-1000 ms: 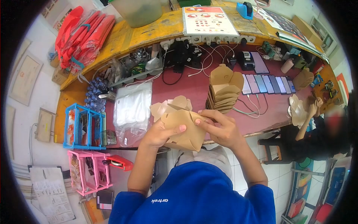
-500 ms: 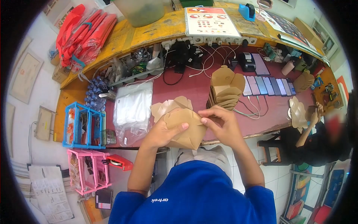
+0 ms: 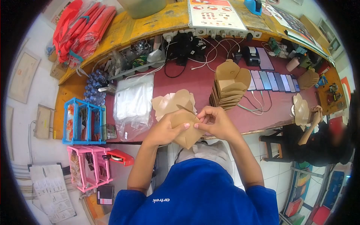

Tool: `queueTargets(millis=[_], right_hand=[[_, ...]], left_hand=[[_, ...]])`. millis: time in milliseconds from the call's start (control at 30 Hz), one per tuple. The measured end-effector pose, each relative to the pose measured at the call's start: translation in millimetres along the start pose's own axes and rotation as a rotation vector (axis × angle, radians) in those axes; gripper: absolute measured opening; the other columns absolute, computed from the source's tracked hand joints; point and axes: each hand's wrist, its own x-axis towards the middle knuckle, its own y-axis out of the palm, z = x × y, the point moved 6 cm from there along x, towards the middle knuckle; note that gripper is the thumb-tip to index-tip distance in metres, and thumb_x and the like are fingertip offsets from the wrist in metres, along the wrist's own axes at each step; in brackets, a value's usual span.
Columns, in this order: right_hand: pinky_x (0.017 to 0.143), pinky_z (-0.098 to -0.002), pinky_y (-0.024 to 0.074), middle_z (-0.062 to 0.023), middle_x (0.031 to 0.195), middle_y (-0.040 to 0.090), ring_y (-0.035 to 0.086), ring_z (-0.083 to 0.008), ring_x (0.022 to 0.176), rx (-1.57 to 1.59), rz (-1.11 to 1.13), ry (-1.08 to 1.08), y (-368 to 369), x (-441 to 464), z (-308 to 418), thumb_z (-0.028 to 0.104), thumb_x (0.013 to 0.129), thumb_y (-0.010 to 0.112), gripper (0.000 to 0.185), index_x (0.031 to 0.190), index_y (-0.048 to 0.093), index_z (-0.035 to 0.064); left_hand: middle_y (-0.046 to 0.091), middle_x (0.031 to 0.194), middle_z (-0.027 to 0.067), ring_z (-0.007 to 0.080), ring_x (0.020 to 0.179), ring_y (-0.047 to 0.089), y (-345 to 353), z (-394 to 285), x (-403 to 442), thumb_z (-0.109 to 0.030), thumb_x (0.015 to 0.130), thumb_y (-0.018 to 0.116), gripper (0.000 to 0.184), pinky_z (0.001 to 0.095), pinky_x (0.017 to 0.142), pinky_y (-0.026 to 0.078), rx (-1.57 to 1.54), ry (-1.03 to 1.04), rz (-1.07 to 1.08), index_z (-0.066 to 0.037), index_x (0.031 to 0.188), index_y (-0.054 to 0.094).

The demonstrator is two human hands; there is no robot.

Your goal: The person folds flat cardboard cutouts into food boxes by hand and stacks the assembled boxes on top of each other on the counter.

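A brown cardboard food box [image 3: 186, 135], partly folded, is held up in front of my body, just over the table's near edge. My left hand [image 3: 164, 129] grips its left side, thumb flat on the outer wall and fingers hidden behind. On the opposite side, my right hand [image 3: 215, 123] pinches the box's upper right corner between thumb and fingers. Behind it on the table lie unfolded box blanks [image 3: 174, 101], pale inside up. To the right of these stands a tall nested stack of folded boxes [image 3: 229, 80] with open flaps.
Plastic packaging [image 3: 134, 99] lies left on the red table [image 3: 202, 80], near blue [image 3: 83, 123] and pink baskets [image 3: 90, 167]. Several phones [image 3: 275, 81] on cables lie right. A co-worker's hand [image 3: 317, 114] is beside another box blank [image 3: 301, 108]. A yellow shelf [image 3: 161, 24] spans the back.
My right hand has shifted slightly, its thumb now pressing the box's wall near the corner. The box looks narrower and more folded. The view has tilted a little downward.
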Motion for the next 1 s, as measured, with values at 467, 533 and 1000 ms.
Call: queueTargets(millis=[467, 533, 1000], right_hand=[[0.102, -0.0375, 0.054, -0.0133, 0.136, 0.056, 0.06, -0.0232, 0.124, 0.46, -0.294, -0.125, 17, 10, -34, 0.027, 0.101, 0.071, 0.059, 0.15, 0.045, 0.0061], [0.109, -0.0412, 0.0492, -0.0159, 0.151, 0.042, 0.051, -0.0283, 0.138, 0.509, -0.2, -0.094, 26, 12, -19, 0.044, 0.1, 0.069, 0.079, 0.16, 0.027, 0.0128], [0.119, -0.0417, 0.0366, -0.0142, 0.149, 0.052, 0.048, -0.0259, 0.142, 0.804, -0.266, -0.378, 9, 57, 15, 0.039, 0.105, 0.058, 0.065, 0.157, 0.035, 0.0071]], left_hand=[[0.074, 0.093, 0.0024, 0.0221, 0.088, 0.072, -21, -52, -27, -0.022, 0.074, 0.081, 0.035, 0.0359, 0.087, 0.057, 1.087, 0.637, 0.111, -0.012, 0.107, 0.077], [0.072, 0.093, 0.0013, 0.0207, 0.088, 0.071, -19, -55, -24, -0.024, 0.069, 0.08, 0.039, 0.0352, 0.088, 0.057, 1.135, 0.711, 0.116, -0.013, 0.106, 0.076], [0.072, 0.112, 0.0019, 0.0185, 0.108, 0.07, -31, -59, -20, -0.025, 0.082, 0.073, 0.03, 0.0437, 0.105, 0.054, 1.203, 1.049, 0.246, -0.016, 0.11, 0.075]])
